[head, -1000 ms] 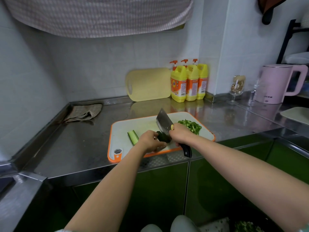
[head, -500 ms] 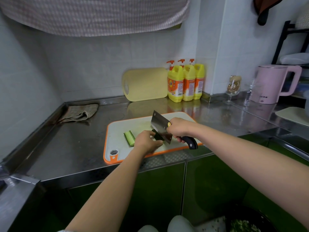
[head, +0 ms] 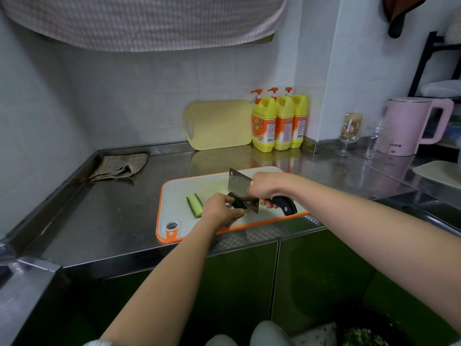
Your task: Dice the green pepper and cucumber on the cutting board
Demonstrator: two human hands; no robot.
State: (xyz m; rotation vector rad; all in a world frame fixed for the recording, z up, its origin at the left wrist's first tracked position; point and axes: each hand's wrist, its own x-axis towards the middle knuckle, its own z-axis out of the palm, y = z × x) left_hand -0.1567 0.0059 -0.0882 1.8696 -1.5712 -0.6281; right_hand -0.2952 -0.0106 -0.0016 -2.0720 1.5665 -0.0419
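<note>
A white cutting board (head: 179,196) with an orange rim lies on the steel counter. My left hand (head: 219,211) presses a dark green cucumber piece (head: 235,202) down on the board. My right hand (head: 268,187) grips the black handle of a cleaver (head: 240,189), whose blade stands against the right side of that piece. A second cucumber strip (head: 195,204), cut face up, lies just left of my left hand. My right arm hides the board's right part, so no diced pepper shows.
A folded cloth (head: 119,167) lies at the counter's back left. A yellow board (head: 219,124) and three detergent bottles (head: 277,123) stand against the wall. A stemmed glass (head: 350,131) and a pink kettle (head: 409,126) stand at the right. A dark bin (head: 364,330) sits on the floor.
The cleaver has shifted slightly along the cucumber piece under my left hand. My right arm now covers the diced green pepper seen a second ago. The view has drifted a little.
</note>
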